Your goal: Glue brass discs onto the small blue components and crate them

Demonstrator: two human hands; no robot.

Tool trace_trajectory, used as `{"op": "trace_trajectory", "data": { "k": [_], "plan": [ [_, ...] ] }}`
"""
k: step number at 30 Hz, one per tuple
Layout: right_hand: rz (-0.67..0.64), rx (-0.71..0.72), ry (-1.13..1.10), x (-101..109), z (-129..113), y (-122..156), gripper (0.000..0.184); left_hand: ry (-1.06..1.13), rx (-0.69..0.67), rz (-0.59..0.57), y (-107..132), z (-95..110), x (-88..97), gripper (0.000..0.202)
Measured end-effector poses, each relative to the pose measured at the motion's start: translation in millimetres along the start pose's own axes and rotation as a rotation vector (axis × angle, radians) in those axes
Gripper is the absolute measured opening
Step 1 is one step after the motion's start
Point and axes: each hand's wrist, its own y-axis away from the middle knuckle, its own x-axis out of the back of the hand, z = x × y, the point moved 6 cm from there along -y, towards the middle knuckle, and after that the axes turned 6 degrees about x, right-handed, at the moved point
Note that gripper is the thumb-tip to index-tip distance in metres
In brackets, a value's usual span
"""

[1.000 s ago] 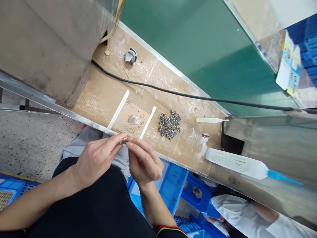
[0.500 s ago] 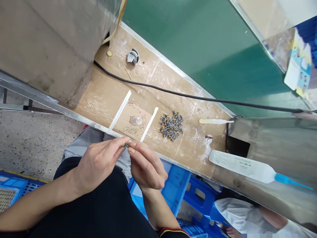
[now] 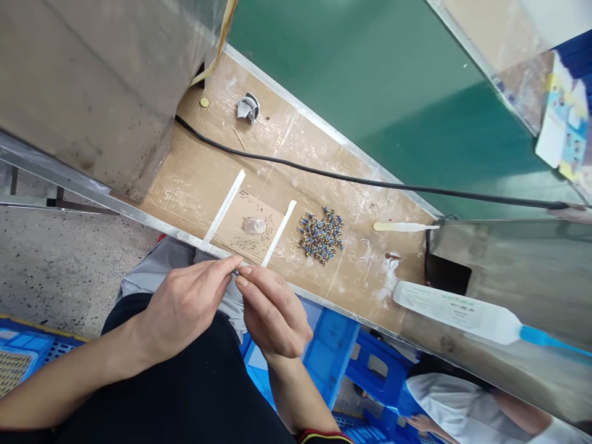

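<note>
My left hand [image 3: 189,302] and my right hand [image 3: 275,308] meet fingertip to fingertip just in front of the bench edge. Between them is a small blue-and-brass part [image 3: 236,272], mostly hidden by the fingers. Both hands are closed in a pinch on it. Beyond them on the bench lies a cardboard square [image 3: 245,203] between two white tape strips, with a clear blob [image 3: 254,226] and many tiny dark bits on it. To its right sits a pile of small blue-and-brass parts [image 3: 320,235].
A black cable [image 3: 300,168] crosses the bench [image 3: 185,179]. At the right lie a white bottle with a blue nozzle [image 3: 457,311] and a pale narrow stick [image 3: 402,227]. A crumpled grey scrap [image 3: 248,108] rests at the back. Another person's sleeve [image 3: 444,394] shows lower right.
Both hands stay pinched together in nearly the same spot, with a slight shift of the fingertips. Less of the small part shows now. The other person's arm has moved slightly.
</note>
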Motion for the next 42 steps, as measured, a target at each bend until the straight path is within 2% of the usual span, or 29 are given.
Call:
{"op": "trace_trajectory", "data": {
  "k": [5,9,13,17,27,29,34,39,42],
  "plan": [
    [0.049,-0.014,0.033,3.3,-2.3,1.1,0.055,0.020,0.016,-0.005,-0.7,1.3,0.7,0.031],
    [0.123,-0.081,0.018,6.8,-3.9,-4.6,0.047,0.047,-0.002,0.022,-2.3,4.9,3.8,0.028],
    [0.113,-0.118,-0.017,8.2,-3.8,-5.7,0.042,0.095,0.021,-0.009,-2.6,4.9,3.3,0.028],
    [0.098,-0.139,-0.004,10.1,-2.2,-2.0,0.046,0.128,0.049,-0.025,-1.6,3.0,3.5,0.029],
    [0.091,-0.101,-0.068,6.8,-3.1,-1.5,0.047,0.198,0.102,-0.036,-4.3,-1.9,4.0,0.026],
    [0.099,-0.183,-0.119,6.9,1.5,-1.3,0.043,0.203,0.117,-0.029,-4.6,-3.6,4.0,0.025],
    [0.084,-0.559,-0.302,-2.4,19.0,5.5,0.029,0.211,0.153,-0.014,-3.4,-7.1,2.7,0.027],
    [0.078,-0.712,-0.461,-14.8,24.3,13.4,0.019,0.168,0.190,-0.048,-3.3,-9.6,-0.7,0.043],
    [0.111,-0.764,-0.545,-19.0,24.5,17.5,0.014,0.113,0.186,-0.074,-3.0,-7.9,-0.5,0.042]
  ]
}}
